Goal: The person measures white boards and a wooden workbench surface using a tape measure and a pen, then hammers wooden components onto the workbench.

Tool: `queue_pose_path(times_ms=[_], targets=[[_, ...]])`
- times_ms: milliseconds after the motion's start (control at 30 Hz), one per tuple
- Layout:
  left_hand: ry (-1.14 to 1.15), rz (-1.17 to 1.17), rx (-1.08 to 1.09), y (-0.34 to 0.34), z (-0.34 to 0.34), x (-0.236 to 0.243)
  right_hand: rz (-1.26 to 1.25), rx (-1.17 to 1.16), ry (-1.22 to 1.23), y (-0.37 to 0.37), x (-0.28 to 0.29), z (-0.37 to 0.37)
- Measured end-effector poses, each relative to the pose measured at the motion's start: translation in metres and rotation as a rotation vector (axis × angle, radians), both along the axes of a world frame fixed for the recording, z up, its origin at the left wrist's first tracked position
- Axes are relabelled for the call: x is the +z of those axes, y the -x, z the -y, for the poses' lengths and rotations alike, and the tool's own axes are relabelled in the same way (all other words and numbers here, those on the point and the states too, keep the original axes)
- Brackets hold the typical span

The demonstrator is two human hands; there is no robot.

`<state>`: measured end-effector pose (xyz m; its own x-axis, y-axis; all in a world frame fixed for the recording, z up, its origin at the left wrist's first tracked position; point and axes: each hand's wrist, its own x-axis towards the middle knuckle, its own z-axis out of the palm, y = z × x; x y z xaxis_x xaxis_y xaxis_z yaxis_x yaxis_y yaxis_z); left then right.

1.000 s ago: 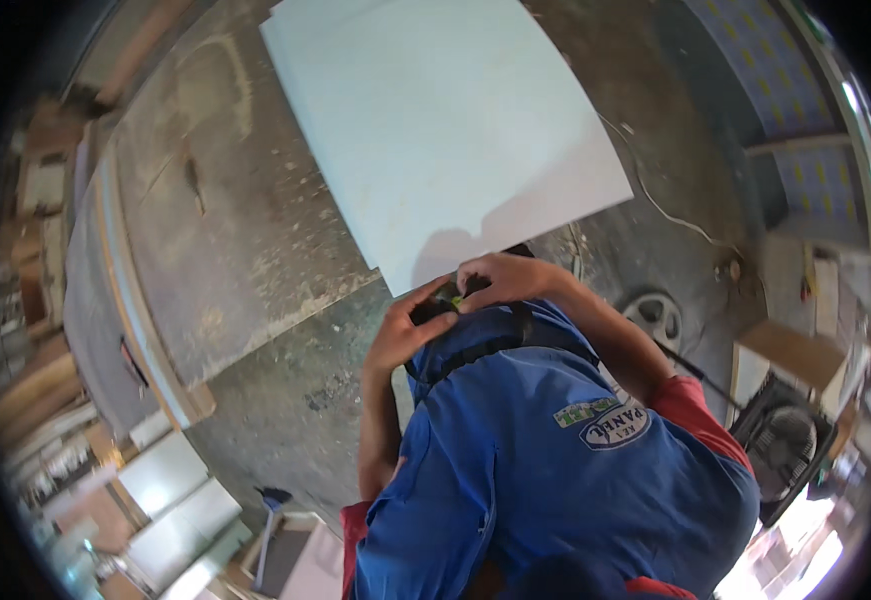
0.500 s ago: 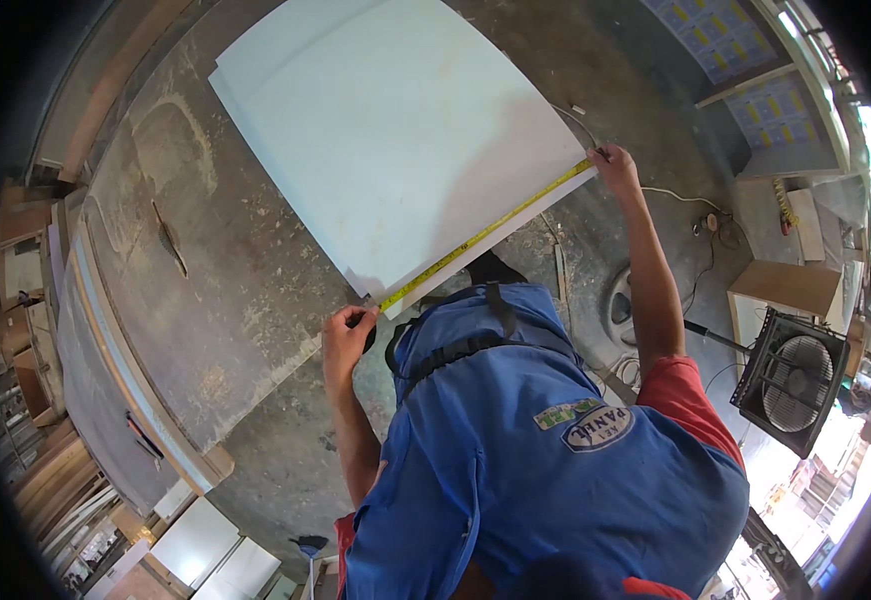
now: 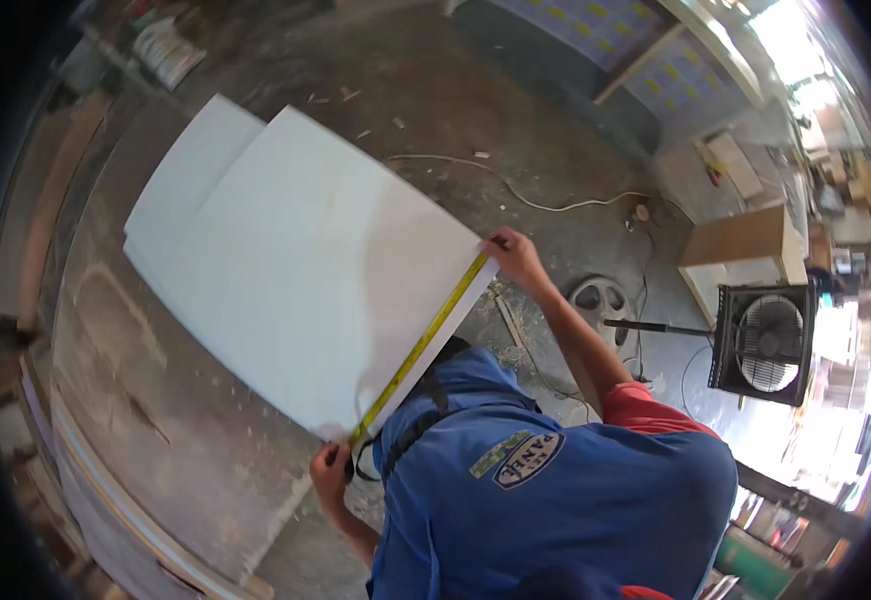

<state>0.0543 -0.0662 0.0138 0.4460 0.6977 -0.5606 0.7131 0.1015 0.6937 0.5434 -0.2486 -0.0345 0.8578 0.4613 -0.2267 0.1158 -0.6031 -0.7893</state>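
Note:
A yellow tape measure point(image 3: 420, 350) lies stretched along the near edge of the top white sheet point(image 3: 285, 260), which rests offset on another white sheet point(image 3: 185, 170). My left hand point(image 3: 331, 470) grips one end of the tape at the sheet's lower corner, with something dark at its fingers. My right hand point(image 3: 512, 260) pinches the other end at the right corner, its fingertips on the sheet's edge.
The sheets lie on a large worn board point(image 3: 105, 340). To the right are a black-framed fan point(image 3: 760, 345), a round metal base point(image 3: 595, 305), a wooden box point(image 3: 745, 240) and a cable point(image 3: 555, 207) on the floor. Wood pieces line the room's edges.
From close together a second ago, my hands moved apart, drawing the tape across the sheet. Since then the view has turned, so sheets and hands appear rotated, with the left hand lower.

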Motion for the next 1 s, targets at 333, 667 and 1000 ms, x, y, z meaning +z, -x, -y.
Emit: queue_pose_path(times_ms=[333, 667, 1000], targets=[[0.061, -0.017, -0.09, -0.017, -0.019, -0.009, 0.297, -0.187, 0.011, 0.028, 0.034, 0.039], [-0.045, -0.059, -0.148, -0.015, -0.021, 0.007, -0.466, -0.398, -0.52, 0.182, 0.037, 0.054], [-0.161, -0.018, -0.152, 0.002, -0.029, -0.005, -0.016, 0.123, -0.333, 0.219, 0.061, 0.018]])
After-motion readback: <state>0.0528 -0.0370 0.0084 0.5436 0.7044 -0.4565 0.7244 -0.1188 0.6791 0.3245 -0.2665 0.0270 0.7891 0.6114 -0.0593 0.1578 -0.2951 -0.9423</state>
